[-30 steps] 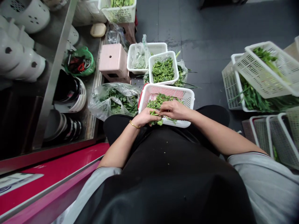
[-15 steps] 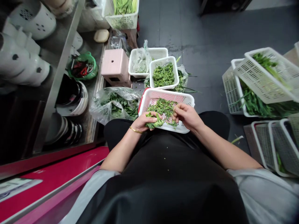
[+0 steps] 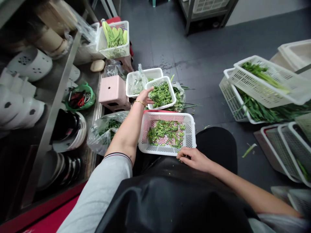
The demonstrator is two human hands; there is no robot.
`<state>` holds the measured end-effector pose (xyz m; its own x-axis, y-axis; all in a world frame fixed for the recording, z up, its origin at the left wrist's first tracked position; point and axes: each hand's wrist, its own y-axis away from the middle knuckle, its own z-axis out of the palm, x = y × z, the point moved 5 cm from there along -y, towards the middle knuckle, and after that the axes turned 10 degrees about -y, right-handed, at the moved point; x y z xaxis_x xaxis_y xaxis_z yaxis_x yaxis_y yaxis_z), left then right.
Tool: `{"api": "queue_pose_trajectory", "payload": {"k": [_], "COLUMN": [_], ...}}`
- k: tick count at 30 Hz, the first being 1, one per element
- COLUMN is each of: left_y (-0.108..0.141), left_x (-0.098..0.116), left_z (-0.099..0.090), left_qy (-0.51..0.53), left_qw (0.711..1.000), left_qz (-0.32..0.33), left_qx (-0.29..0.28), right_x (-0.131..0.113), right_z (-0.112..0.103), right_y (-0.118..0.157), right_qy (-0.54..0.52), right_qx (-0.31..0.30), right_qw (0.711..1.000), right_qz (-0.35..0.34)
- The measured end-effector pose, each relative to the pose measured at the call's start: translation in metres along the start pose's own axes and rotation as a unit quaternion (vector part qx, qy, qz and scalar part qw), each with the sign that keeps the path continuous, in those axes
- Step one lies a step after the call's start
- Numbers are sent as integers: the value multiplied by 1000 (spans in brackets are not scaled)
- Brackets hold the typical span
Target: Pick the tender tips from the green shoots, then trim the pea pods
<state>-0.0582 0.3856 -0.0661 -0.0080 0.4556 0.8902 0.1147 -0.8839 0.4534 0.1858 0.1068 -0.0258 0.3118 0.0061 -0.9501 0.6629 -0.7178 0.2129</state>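
Observation:
My left hand (image 3: 145,97) reaches forward to the left rim of a small white basket (image 3: 173,97), its fingers spread and nothing held. Leafy green pieces (image 3: 161,94) fill that basket. Nearer me is a wider white basket (image 3: 192,129) with cut green bits (image 3: 166,131) strewn over its perforated bottom. By its near right rim is my right hand (image 3: 193,158), fingers curled together. Whatever lies between those fingers is mostly hidden; a trace of green shows there.
Left of the baskets are a pink stool (image 3: 113,92), a plastic bag of greens (image 3: 102,132) and a shelf with stacked bowls (image 3: 70,132). Another white basket (image 3: 130,77) holds a plastic bag. Crates with long green vegetables (image 3: 259,106) stand to the right.
My left hand has moved forward from the wide basket to the small one and let go of the broccoli piece. My right hand has drawn back to the near rim. The view has shifted.

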Motion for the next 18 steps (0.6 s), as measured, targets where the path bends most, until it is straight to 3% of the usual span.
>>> {"api": "queue_pose_trajectory", "payload": {"k": [2, 4, 7, 10, 15, 18], "left_y": [1, 18, 70, 137, 223, 255], "left_x": [-2, -1, -5, -27, -84, -100], "left_z": [-8, -18, -27, -36, -56, -62], "left_qy": [-29, -34, -11, -23, -47, -88], "left_qw": [997, 995, 999, 996, 996, 987], "left_qz": [-42, -34, 31, 82, 59, 60], "left_qx": [63, 89, 27, -28, -51, -117], "right_x": [1, 4, 12, 18, 4, -6], "right_z": [-3, -2, 2, 7, -6, -28], "right_y": [2, 5, 9, 12, 5, -20], "right_qy": [8, 24, 69, 155, 207, 208], "right_qx": [5, 3, -9, -40, -103, -34], "right_qw": [1000, 1000, 998, 987, 972, 977], "right_qz": [-5, -2, 6, 15, 32, 41]}}
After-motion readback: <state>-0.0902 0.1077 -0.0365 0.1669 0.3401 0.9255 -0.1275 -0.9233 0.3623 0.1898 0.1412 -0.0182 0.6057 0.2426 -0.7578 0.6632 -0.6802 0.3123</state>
